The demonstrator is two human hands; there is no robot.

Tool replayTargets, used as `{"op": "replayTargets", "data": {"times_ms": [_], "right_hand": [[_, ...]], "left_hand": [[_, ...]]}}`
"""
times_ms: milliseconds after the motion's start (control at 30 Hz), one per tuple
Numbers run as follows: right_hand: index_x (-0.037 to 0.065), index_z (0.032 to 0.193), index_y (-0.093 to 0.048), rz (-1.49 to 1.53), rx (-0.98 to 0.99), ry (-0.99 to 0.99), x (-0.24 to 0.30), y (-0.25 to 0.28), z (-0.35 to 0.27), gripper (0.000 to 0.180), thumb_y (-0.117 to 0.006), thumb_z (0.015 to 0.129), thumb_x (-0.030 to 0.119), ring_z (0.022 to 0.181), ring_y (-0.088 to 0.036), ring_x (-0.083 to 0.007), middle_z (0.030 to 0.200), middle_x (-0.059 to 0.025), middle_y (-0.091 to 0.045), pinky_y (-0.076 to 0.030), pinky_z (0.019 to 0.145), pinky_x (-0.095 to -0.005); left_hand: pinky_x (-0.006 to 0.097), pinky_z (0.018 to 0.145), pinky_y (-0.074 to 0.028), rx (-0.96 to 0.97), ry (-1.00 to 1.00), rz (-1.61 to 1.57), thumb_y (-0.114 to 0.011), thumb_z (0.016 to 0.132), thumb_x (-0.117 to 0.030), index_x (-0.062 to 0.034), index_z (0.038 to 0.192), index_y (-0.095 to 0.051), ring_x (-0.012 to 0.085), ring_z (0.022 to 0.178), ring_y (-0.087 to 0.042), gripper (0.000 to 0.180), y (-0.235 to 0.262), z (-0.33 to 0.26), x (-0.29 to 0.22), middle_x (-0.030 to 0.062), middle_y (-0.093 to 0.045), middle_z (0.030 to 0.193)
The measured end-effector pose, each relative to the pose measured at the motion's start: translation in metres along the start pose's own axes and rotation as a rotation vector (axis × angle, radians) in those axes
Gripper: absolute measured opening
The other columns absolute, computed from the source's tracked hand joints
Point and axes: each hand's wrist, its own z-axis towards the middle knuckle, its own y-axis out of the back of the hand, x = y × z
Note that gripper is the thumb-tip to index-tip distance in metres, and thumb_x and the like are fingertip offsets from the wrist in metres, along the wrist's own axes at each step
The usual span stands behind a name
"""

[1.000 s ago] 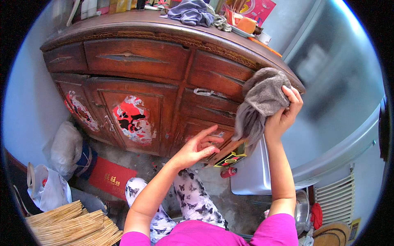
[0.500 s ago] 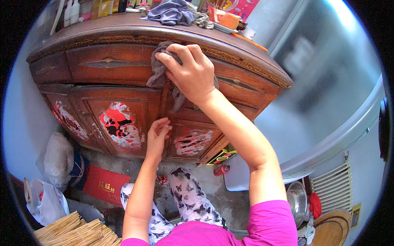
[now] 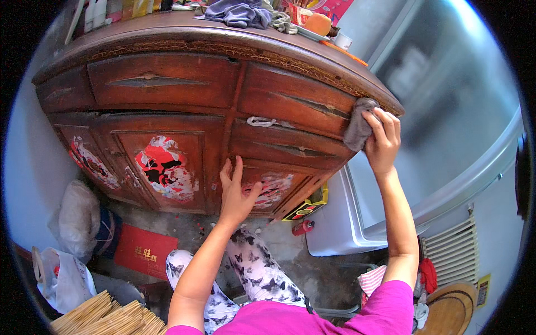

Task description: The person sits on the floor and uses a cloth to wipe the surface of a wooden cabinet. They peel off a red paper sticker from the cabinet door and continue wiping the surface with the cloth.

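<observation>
Your right hand [image 3: 381, 146] is closing its grip around a crumpled grey cloth [image 3: 357, 131], pressing it against the right end of the dark red-brown wooden cabinet [image 3: 167, 84]. Your left hand [image 3: 235, 192] is resting open and empty, fingers spread flat on the cabinet's lower door.

We lose the bottles [image 3: 99, 12] at the cabinet top's [image 3: 167, 28] back-left corner to the picture's upper edge. Right hand [image 3: 382, 142] covers part of the grey rag [image 3: 357, 128] at the cabinet's right corner. Door stickers [image 3: 164, 167] too worn to read.
</observation>
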Motion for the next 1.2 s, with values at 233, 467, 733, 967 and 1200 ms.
{"op": "replayTargets", "data": {"times_ms": [233, 467, 733, 967, 1200], "right_hand": [[0.021, 0.108, -0.076, 0.130, -0.159, 0.233, 0.100, -0.059, 0.094, 0.036, -0.072, 0.073, 0.016, 0.102, -0.065, -0.0253, 0.116, 0.0008, -0.072, -0.060, 0.084, -0.0365], [0.024, 0.107, -0.074, 0.158, -0.158, 0.285, 0.115, -0.071, 0.108, 0.033, -0.067, 0.075, 0.021, 0.102, -0.063, -0.0158, 0.112, 0.0085, -0.067, -0.058, 0.082, -0.0322], [0.021, 0.113, -0.077, -0.112, 0.010, -0.022, -0.011, -0.006, -0.022, 0.047, -0.067, 0.071, 0.005, 0.103, -0.064, -0.0269, 0.114, -0.0004, -0.070, -0.056, 0.089, -0.0402], [0.013, 0.108, -0.077, -0.038, -0.048, -0.095, -0.008, -0.010, -0.023, 0.042, -0.064, 0.073, -0.004, 0.102, -0.063, -0.0313, 0.113, -0.0056, -0.071, -0.055, 0.089, -0.0426], [0.022, 0.104, -0.073, 0.115, -0.195, 0.136, 0.093, -0.071, 0.086, 0.029, -0.067, 0.076, 0.019, 0.095, -0.062, -0.0188, 0.110, 0.0058, -0.068, -0.055, 0.080, -0.0339]], "left_hand": [[0.049, 0.124, -0.022, -0.023, -0.032, 0.033, -0.076, 0.092, -0.026, -0.0112, 0.164, -0.031, 0.0461, 0.154, -0.019, 0.086, -0.004, -0.001, 0.004, 0.0315, -0.013, 0.164], [0.050, 0.123, -0.025, -0.138, -0.039, 0.077, -0.071, 0.091, -0.016, -0.0098, 0.161, -0.038, 0.0445, 0.149, -0.030, 0.078, -0.006, 0.002, 0.017, 0.0276, -0.023, 0.159], [0.052, 0.121, -0.027, -0.125, -0.106, 0.049, -0.071, 0.091, -0.018, -0.0119, 0.167, -0.022, 0.0476, 0.146, -0.033, 0.090, -0.001, 0.001, 0.006, 0.0309, -0.031, 0.156], [0.053, 0.121, -0.026, -0.048, -0.108, 0.163, -0.075, 0.087, -0.021, -0.0130, 0.168, -0.017, 0.0518, 0.147, -0.028, 0.100, -0.005, 0.001, 0.001, 0.0373, -0.023, 0.158], [0.052, 0.121, -0.025, -0.073, -0.104, 0.230, -0.075, 0.085, -0.019, -0.0136, 0.168, -0.017, 0.0522, 0.147, -0.029, 0.101, -0.003, 0.001, 0.012, 0.0381, -0.023, 0.156]]}}
